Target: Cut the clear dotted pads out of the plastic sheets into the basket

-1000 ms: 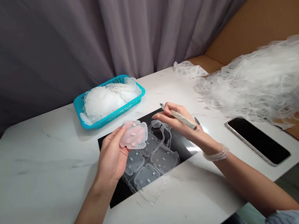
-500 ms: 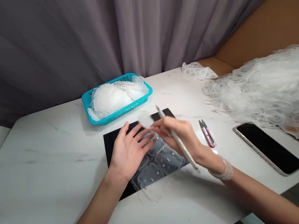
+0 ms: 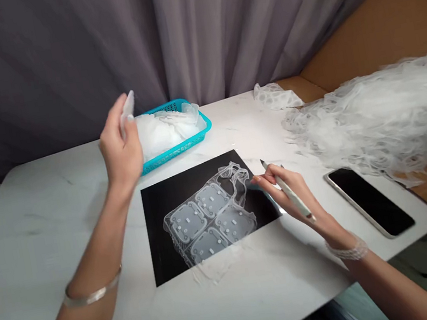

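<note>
My left hand [image 3: 120, 148] is raised at the left end of the blue basket [image 3: 179, 152]. Its fingers are closed on a thin translucent white piece [image 3: 128, 108]. White translucent pieces [image 3: 171, 129] are heaped inside the basket. Over the right edge of a black mat [image 3: 155, 202], my right hand [image 3: 290, 188] grips a slim white pen-like tool [image 3: 296, 198] with a dark pointed tip; its exact kind I cannot make out. On the mat lies a clear sheet [image 3: 210, 218] with several rounded squares marked by small dots. Its stringy, partly cut upper right lies close to my right fingertips.
A phone [image 3: 370, 202] rests at the right of the white marbled table [image 3: 63, 218]. Behind it, a large pile of white film scraps [image 3: 377, 110] spreads over brown cardboard [image 3: 369, 13]. A grey curtain [image 3: 196, 32] hangs along the back.
My left hand has moved from over the mat up and left to the basket and now holds a white piece, which was at my right fingertips. My right hand has shifted right, keeping the tool.
</note>
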`<state>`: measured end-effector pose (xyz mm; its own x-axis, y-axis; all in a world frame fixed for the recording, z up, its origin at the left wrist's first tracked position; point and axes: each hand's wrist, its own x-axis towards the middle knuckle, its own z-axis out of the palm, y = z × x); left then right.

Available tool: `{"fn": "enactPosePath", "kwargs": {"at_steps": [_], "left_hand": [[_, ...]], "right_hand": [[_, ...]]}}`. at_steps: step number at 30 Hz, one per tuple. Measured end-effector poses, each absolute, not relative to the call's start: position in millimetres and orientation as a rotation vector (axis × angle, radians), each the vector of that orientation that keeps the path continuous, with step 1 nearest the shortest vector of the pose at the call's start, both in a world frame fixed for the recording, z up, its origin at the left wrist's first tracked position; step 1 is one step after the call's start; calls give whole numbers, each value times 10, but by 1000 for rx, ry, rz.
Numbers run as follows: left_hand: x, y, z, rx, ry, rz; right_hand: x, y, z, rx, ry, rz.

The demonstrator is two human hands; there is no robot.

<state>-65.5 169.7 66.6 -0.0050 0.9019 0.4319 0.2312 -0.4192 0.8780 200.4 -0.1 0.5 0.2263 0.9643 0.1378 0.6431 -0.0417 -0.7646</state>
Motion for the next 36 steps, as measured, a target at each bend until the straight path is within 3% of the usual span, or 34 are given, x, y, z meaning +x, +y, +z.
{"fn": "enactPosePath", "kwargs": {"at_steps": [5, 13, 19, 25, 33, 36], "left_hand": [[-663, 1849, 416, 2370, 1458, 878], [-581, 719, -316, 2740, 661, 221], [-459, 766, -436, 2749, 831, 313], [-369, 677, -425, 2762, 1065, 435], [-570, -67, -460, 2894, 877, 426], [-568, -129, -501, 2899, 867, 424]], "right_hand": [[1988, 37, -113, -1950, -1639, 433], [1745, 367, -133, -2046, -1848, 206], [1809, 874, -142, -1878, -1927, 57], [2050, 867, 114, -1925, -1667, 46], [1699, -276, 7, -1685, -1524, 661], [1511, -530, -99, -1616, -1661, 707]]}}
